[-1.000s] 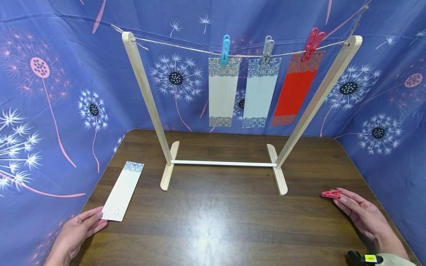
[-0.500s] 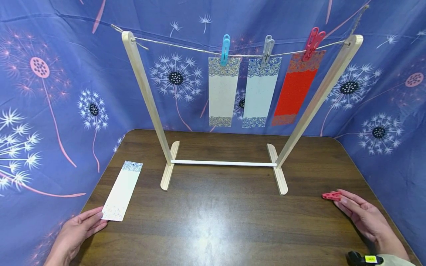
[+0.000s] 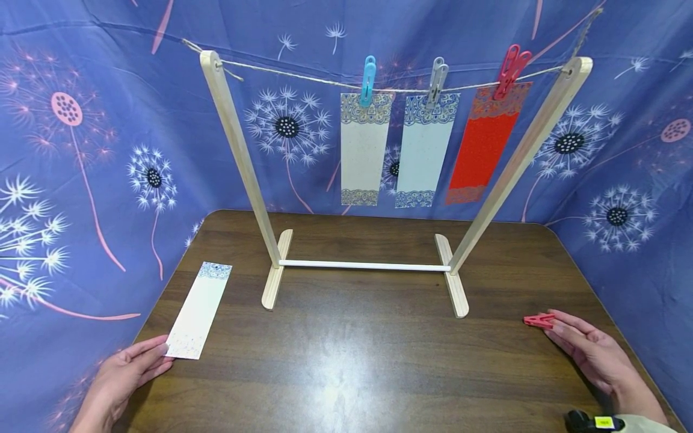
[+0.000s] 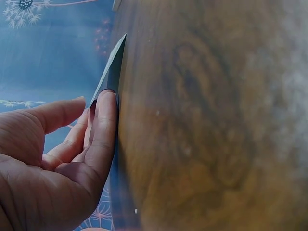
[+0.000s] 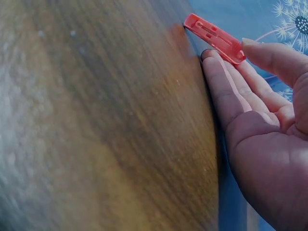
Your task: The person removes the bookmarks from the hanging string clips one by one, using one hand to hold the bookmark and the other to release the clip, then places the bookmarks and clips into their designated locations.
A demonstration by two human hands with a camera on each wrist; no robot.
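At the table's left side my left hand (image 3: 127, 373) pinches the near end of a white paper strip (image 3: 198, 313) with blue patterned ends. In the left wrist view that strip (image 4: 111, 67) shows nearly edge-on, tilted just over the table. Over on the right, my right hand (image 3: 595, 355) pinches a red clothespin (image 3: 539, 320) between thumb and fingers. The right wrist view shows this clothespin (image 5: 214, 36) by its slotted side, close to the fingertips. Both hands stay low near the tabletop.
A wooden rack with a left post (image 3: 240, 159) and right post (image 3: 522, 165) carries a string (image 3: 292, 73). From it hang a cream strip (image 3: 364, 153), a pale blue strip (image 3: 425, 153) and a red strip (image 3: 482, 150), held by blue, grey and red clothespins. Dandelion-patterned cloth (image 3: 303, 36) surrounds the table.
Both hands stay almost in place with their holds unchanged. The far end of the white strip has shifted slightly left, and the red clothespin has tipped slightly downward.
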